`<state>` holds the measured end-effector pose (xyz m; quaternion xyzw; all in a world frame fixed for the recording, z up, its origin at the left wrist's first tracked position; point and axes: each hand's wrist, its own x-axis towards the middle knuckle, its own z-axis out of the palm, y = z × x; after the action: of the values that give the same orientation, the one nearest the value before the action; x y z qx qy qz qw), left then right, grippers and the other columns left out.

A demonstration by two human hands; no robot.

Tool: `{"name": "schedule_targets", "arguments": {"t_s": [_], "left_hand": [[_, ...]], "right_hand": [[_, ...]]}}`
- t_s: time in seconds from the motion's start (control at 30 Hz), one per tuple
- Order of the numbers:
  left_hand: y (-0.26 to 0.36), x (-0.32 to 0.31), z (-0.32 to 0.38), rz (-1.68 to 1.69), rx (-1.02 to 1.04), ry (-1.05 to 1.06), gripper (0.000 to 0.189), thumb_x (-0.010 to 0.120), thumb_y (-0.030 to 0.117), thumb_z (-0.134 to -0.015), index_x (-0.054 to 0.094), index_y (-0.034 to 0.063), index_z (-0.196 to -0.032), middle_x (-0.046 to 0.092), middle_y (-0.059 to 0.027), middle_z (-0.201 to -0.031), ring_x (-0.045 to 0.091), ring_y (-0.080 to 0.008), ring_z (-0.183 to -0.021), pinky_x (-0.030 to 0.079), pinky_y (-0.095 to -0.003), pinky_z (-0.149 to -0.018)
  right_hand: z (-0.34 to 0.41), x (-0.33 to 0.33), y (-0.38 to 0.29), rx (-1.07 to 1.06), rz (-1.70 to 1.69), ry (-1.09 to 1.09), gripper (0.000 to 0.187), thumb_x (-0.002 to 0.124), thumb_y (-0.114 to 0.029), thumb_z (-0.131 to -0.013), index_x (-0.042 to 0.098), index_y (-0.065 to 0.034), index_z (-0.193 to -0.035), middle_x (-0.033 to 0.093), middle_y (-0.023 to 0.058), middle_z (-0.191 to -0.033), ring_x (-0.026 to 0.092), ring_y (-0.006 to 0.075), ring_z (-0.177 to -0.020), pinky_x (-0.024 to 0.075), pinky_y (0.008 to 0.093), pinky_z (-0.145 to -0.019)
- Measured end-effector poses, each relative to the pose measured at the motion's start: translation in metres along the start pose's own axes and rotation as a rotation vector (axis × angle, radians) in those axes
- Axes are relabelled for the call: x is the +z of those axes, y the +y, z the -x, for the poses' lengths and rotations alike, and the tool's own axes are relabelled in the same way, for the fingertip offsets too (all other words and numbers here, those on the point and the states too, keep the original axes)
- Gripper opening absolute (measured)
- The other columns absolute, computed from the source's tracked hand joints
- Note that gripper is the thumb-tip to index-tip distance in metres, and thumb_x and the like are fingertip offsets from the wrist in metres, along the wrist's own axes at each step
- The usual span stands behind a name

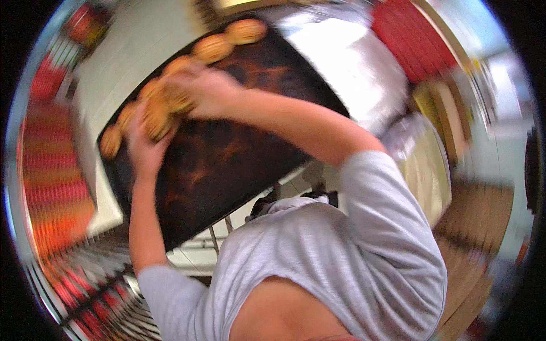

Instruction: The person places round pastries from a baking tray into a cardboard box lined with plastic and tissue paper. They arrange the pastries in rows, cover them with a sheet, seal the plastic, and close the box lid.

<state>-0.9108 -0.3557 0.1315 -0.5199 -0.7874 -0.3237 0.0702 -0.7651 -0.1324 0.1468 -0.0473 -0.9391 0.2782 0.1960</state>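
Observation:
A dark, scorched baking tray [230, 145] lies in front of me, tilted across the view. Along its far-left edge runs a row of golden-brown bread rolls, among them one at the top end [246, 31] and one at the bottom end [111, 141]. My left hand [147, 147] cups a bread roll [156, 120] raised in front of the row. Right beside it, my right hand [211, 91] has its fingers around another roll [181, 100]. Motion blur hides the fingertips, and the hands cover part of the row.
Shiny clear plastic over something white [341, 55] adjoins the tray's right side. Beyond it is a blurred red stack [413, 38]. Brown cardboard boxes [475, 209] stand at right, red and orange packages [55, 170] at left. A wire rack [123, 307] is at lower left.

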Motion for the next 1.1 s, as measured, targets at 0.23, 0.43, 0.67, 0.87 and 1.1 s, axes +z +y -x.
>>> {"name": "schedule_targets", "arguments": {"t_s": [0.23, 0.43, 0.67, 0.87, 1.1], "left_hand": [[0.107, 0.001, -0.022, 0.101, 0.014, 0.072, 0.093, 0.09, 0.008, -0.08, 0.039, 0.0055, -0.158, 0.046, -0.0133, -0.156, 0.045, -0.0312, -0.144, 0.038, -0.0463, -0.122], [0.306, 0.084, -0.036, 0.963, -0.008, -0.107, 0.097, 0.09, 0.002, -0.077, 0.037, 0.0068, -0.159, 0.047, -0.012, -0.153, 0.05, -0.0288, -0.141, 0.044, -0.0432, -0.12], [0.562, 0.373, -0.026, 1.31, 0.283, -0.568, 0.101, 0.095, 0.007, -0.069, 0.042, 0.0097, -0.155, 0.051, -0.0103, -0.147, 0.053, -0.026, -0.137, 0.045, -0.0404, -0.117], [0.675, 0.531, 0.003, 0.753, 0.696, -0.56, 0.091, 0.094, 0.019, -0.068, 0.052, 0.0251, -0.149, 0.061, -0.0085, -0.133, 0.058, -0.0336, -0.127, 0.048, -0.0454, -0.108], [0.669, 0.573, 0.024, 0.553, 0.814, -0.412, 0.093, 0.093, 0.022, -0.067, 0.051, 0.0304, -0.15, 0.06, -0.0095, -0.135, 0.057, -0.0317, -0.13, 0.036, -0.0623, -0.116]], "right_hand": [[0.047, -0.045, 0.008, -0.08, -0.043, 0.309, 0.082, 0.084, -0.021, -0.074, 0.053, -0.0336, -0.149, 0.052, 0.0182, -0.132, 0.064, 0.0406, -0.107, 0.0568, 0.0485, -0.088], [0.264, -0.182, 0.056, 0.049, 0.026, 0.855, 0.091, 0.093, -0.011, -0.068, 0.051, -0.0135, -0.148, 0.058, 0.0148, -0.137, 0.059, 0.0345, -0.126, 0.0534, 0.0454, -0.105], [0.598, -0.258, 0.129, 1.069, 0.488, 1.129, 0.103, 0.097, -0.022, -0.072, 0.042, -0.0165, -0.158, 0.054, 0.0141, -0.136, 0.056, 0.0327, -0.126, 0.0484, 0.0447, -0.11], [0.706, -0.26, 0.214, 1.173, 0.683, 1.092, 0.1, 0.094, -0.019, -0.07, 0.042, -0.0231, -0.154, 0.048, 0.0167, -0.143, 0.054, 0.0402, -0.131, 0.0523, 0.0484, -0.106], [0.718, -0.238, 0.241, 1.238, 0.546, 1.123, 0.102, 0.094, -0.021, -0.072, 0.039, -0.0221, -0.158, 0.048, 0.0185, -0.145, 0.049, 0.0407, -0.136, 0.0507, 0.0494, -0.107]]}}
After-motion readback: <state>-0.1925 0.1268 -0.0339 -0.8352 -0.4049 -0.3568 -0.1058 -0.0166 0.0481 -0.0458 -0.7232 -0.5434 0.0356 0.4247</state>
